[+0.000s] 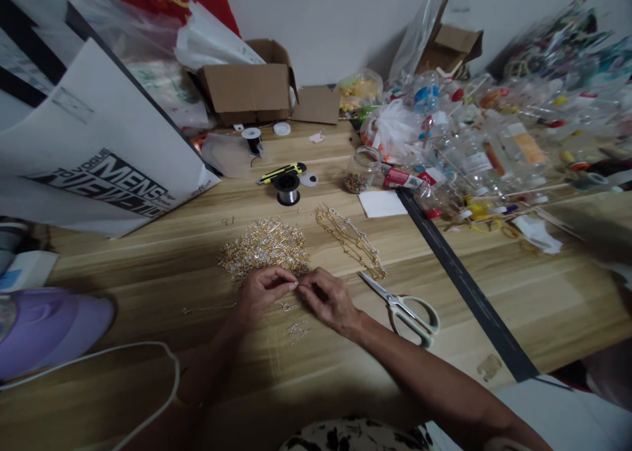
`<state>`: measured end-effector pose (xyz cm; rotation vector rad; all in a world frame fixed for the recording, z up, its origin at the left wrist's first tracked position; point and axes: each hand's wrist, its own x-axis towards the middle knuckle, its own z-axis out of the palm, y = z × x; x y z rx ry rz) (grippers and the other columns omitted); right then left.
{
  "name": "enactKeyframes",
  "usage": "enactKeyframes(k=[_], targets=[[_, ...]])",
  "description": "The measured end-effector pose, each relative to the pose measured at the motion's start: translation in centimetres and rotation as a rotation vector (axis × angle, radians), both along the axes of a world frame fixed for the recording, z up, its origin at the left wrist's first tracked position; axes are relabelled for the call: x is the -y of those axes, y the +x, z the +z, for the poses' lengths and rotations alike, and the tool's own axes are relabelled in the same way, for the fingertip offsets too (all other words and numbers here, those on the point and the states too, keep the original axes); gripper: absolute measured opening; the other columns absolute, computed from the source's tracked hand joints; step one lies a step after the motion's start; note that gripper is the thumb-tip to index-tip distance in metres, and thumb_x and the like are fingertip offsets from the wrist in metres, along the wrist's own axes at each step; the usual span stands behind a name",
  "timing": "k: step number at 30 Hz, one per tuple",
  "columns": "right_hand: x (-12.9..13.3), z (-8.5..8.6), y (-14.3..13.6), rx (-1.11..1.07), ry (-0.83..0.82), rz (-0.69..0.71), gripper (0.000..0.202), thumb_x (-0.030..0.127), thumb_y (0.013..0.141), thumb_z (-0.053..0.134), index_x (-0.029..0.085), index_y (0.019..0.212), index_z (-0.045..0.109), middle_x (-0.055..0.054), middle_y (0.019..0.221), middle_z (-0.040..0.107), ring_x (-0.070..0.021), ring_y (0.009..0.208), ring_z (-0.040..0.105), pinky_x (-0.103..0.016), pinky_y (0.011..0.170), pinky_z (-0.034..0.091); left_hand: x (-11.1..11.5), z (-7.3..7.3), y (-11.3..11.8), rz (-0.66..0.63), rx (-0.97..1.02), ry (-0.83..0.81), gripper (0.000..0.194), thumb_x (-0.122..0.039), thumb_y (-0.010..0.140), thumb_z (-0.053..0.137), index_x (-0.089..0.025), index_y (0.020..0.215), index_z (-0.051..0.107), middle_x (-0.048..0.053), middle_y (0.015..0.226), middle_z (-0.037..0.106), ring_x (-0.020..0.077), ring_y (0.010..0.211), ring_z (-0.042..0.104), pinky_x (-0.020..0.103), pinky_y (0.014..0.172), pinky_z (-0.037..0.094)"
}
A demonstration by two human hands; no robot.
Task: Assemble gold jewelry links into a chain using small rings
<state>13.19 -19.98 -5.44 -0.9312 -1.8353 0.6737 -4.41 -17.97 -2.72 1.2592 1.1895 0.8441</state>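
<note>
My left hand point(261, 293) and my right hand point(332, 301) meet fingertip to fingertip at the front edge of a heap of gold and silver beads or links point(266, 243). Both are pinched on something too small to make out. Just below them lie a small chain with a ring point(286, 305) and a little cluster of silver chain pieces point(298, 332). Gold and silver chains point(348, 240) are laid out to the right of the heap. Scissors point(405, 309) with pale handles rest right of my right hand, blades partly apart.
Behind the heap are a wire spool point(287, 189), a yellow cutter point(281, 173) and a bead jar point(362, 170). A large paper bag point(99, 148) stands left, a purple object point(54, 329) nearer. Plastic bottles point(476, 158) crowd the right, beyond a dark strip point(469, 286).
</note>
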Motion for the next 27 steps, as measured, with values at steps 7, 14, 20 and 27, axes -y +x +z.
enactKeyframes(k=[7,14,20,27], targets=[[0.01,0.19,-0.01,0.010,-0.007,-0.002,0.009,0.020,0.090,0.051,0.018,0.082,0.055,-0.004,0.072,0.059,-0.0143,0.065,0.055,-0.025,0.059,0.044,-0.01,-0.02,0.00,-0.007,0.005,-0.007,0.013,-0.026,0.065,0.074,-0.015,0.071,0.069,0.004,0.070,0.071,0.0147,0.066,0.064,0.023,0.063,0.050],[0.06,0.26,-0.01,0.000,-0.017,0.003,0.008,0.019,0.089,0.052,0.018,0.082,0.056,-0.003,0.072,0.058,-0.0133,0.064,0.054,-0.024,0.057,0.043,-0.01,-0.25,-0.06,-0.010,0.008,0.006,0.012,-0.024,0.066,0.073,-0.015,0.071,0.069,0.003,0.070,0.071,0.0143,0.066,0.064,0.023,0.064,0.050],[0.04,0.17,-0.03,0.008,-0.023,0.007,0.008,0.019,0.089,0.051,0.018,0.082,0.055,-0.003,0.072,0.058,-0.0133,0.063,0.053,-0.024,0.056,0.042,-0.04,-0.33,-0.07,-0.011,0.011,0.016,0.012,-0.024,0.066,0.073,-0.015,0.071,0.069,0.003,0.070,0.070,0.0144,0.066,0.064,0.023,0.063,0.050],[0.02,0.28,-0.03,0.014,-0.024,0.004,0.009,0.020,0.089,0.050,0.018,0.081,0.055,-0.003,0.071,0.058,-0.0137,0.063,0.054,-0.024,0.057,0.043,0.01,-0.12,-0.03,-0.004,-0.001,0.015,0.011,-0.024,0.066,0.073,-0.015,0.071,0.069,0.003,0.070,0.070,0.0146,0.067,0.064,0.023,0.064,0.050]])
